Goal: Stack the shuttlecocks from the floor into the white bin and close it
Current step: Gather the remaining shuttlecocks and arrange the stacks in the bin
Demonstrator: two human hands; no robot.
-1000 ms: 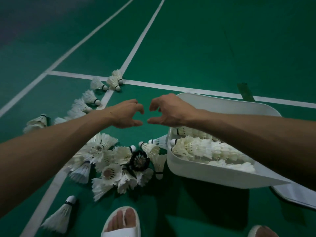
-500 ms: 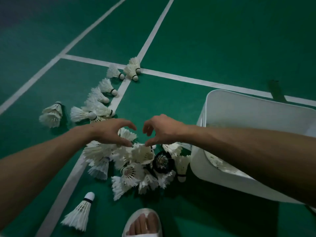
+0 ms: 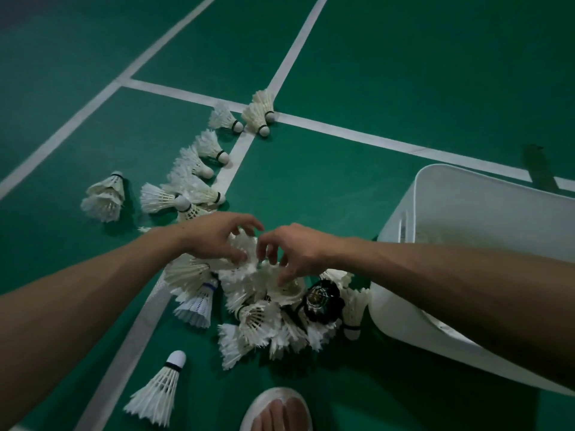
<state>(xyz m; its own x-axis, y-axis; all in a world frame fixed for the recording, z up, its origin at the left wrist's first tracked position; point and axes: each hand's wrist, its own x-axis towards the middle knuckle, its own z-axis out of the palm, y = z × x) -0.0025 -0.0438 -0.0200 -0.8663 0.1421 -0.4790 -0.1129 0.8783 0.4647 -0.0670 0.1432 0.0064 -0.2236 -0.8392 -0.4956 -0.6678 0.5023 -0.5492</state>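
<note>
The heap of shuttlecocks (image 3: 264,318) is lying on the green floor (image 3: 404,73) right in front of me, white feather skirts tangled together and pointing every way, with one black shuttlecock (image 3: 322,301) sitting at its 3 o'clock edge. I am holding both hands over the far side of the heap. My left hand (image 3: 217,241) is curling round the top shuttlecock (image 3: 249,255), its feathers caught between my thumb and fingers. My right hand (image 3: 295,250) is just beside it, fingers hooked downward with the tips touching feathers; I cannot tell whether it is pinching one.

The white bin (image 3: 466,206) is sitting at 3 o'clock from the heap, its near wall touching the outermost shuttlecocks, its mouth showing open; my right forearm is crossing over its near corner.

From the heap a row of shuttlecocks (image 3: 199,169) is trailing toward 11 o'clock beside a white court line (image 3: 230,169), ending in a small cluster (image 3: 259,115) where two lines are meeting. A nested pair (image 3: 105,197) is lying apart at 10 o'clock. A lone shuttlecock (image 3: 158,387) is lying at 7 o'clock, cork pointing away from me. At 6 o'clock my foot in a white slipper (image 3: 277,412) is showing at the bottom edge
</note>
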